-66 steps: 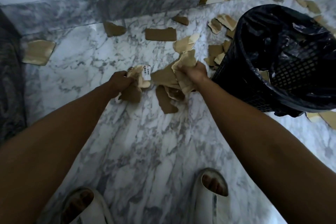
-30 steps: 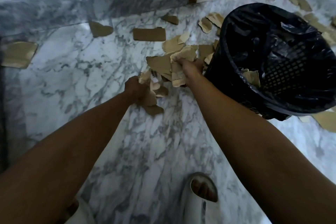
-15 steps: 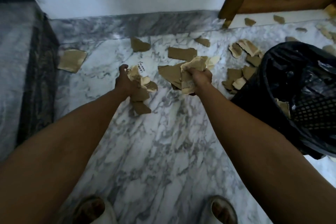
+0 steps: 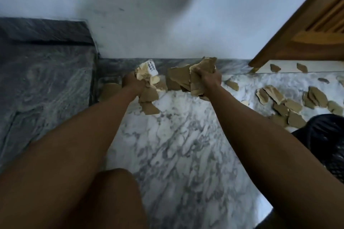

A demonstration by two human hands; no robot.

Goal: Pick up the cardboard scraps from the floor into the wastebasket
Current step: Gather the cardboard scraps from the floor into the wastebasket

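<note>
Both fists clutch cardboard scraps, left hand (image 4: 133,83) and right hand (image 4: 209,78) alike, fingers curled tight, so swinging right over the wastebasket (image 4: 323,139) before loosening should avoid spills

The left hand (image 4: 133,83) grips a wad of cardboard scraps (image 4: 148,87), a white label (image 4: 152,67) showing at its top. Just right of it, the right hand (image 4: 209,78) grips a second bunch (image 4: 188,78). Loose scraps (image 4: 279,96) lie on the marble floor (image 4: 176,145) right of that hand, near the black wastebasket (image 4: 327,139).
</note>
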